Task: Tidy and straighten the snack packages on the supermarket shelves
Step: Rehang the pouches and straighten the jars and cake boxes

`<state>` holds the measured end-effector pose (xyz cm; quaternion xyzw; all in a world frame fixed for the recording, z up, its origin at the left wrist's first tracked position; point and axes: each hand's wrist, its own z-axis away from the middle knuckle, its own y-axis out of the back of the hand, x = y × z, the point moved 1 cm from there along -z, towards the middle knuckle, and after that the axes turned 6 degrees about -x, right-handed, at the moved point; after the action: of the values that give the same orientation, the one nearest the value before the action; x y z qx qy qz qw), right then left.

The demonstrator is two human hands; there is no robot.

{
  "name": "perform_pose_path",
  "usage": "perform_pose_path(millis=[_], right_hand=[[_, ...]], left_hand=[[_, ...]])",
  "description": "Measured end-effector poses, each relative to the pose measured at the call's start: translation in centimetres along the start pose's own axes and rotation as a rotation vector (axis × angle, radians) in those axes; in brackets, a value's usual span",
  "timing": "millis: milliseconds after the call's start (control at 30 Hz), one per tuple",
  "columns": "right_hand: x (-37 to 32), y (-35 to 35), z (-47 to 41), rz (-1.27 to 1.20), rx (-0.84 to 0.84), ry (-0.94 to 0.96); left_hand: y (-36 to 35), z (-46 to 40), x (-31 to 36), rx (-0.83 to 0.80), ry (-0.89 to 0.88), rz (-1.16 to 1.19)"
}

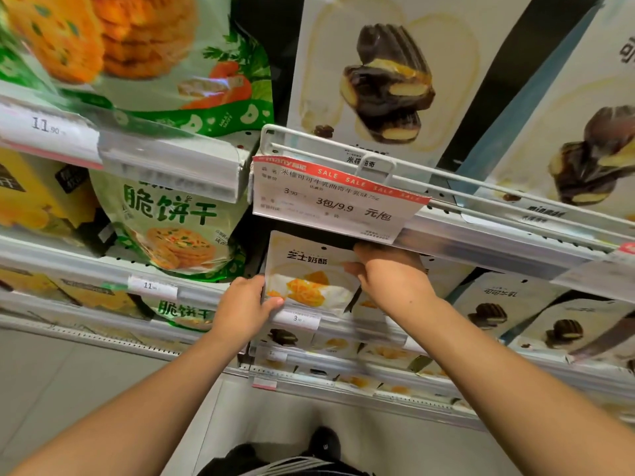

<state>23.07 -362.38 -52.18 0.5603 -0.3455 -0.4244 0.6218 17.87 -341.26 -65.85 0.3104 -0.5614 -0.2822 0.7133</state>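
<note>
Your left hand (244,305) pinches the lower left edge of the white cheese-snack pouch (311,276), thumb on its front. Your right hand (388,273) curls its grip round the pouch's upper right corner (just under the red sale tag (335,197)). The pouch stands upright on its shelf, right of the green cracker bag (171,225).

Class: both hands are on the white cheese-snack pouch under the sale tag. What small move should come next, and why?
Probably ease the cheese-snack pouch back upright. The left hand grips its lower left edge, the right hand its upper right corner, and it leans out over the shelf's price rail.
</note>
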Motion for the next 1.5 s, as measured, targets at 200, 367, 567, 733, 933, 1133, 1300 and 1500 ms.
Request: perform_pose_path(millis=[200, 367, 567, 733, 933, 1133, 1300, 1500], right_hand=[[-0.2, -0.1, 0.1, 0.053, -0.012, -0.007], [-0.8, -0.1, 1.6, -0.008, -0.026, -0.059], [2.0, -1.6, 12.2, -0.332, 0.367, -0.088], [7.1, -5.4, 23.0, -0.708, 0.425, -0.468], [12.7, -8.6, 35.6, -0.844, 0.659, -0.805], [18.6, -9.7, 47.9, -0.889, 0.889, -1.028], [25.1, -7.9, 56.5, -0.853, 0.929, -1.139], [33.4, -6.9, 62.4, -0.846, 1.019, -1.209]], left_hand=[[-0.1, -0.6, -0.2, -0.013, 0.033, -0.001], [0.5, 0.2, 0.7, 0.017, 0.055, -0.07], [0.3, 6.6, 0.6, 0.2, -0.13, 0.028], [-3.9, 7.8, 7.2, -0.254, -0.331, 0.085], [-10.7, 9.7, 23.4, -0.453, -0.658, 0.142], [-18.0, 15.4, 36.3, -0.616, -0.973, 0.091], [-22.7, 17.8, 40.5, -0.655, -1.026, 0.022], [-27.7, 16.8, 45.1, -0.717, -0.952, -0.041]])
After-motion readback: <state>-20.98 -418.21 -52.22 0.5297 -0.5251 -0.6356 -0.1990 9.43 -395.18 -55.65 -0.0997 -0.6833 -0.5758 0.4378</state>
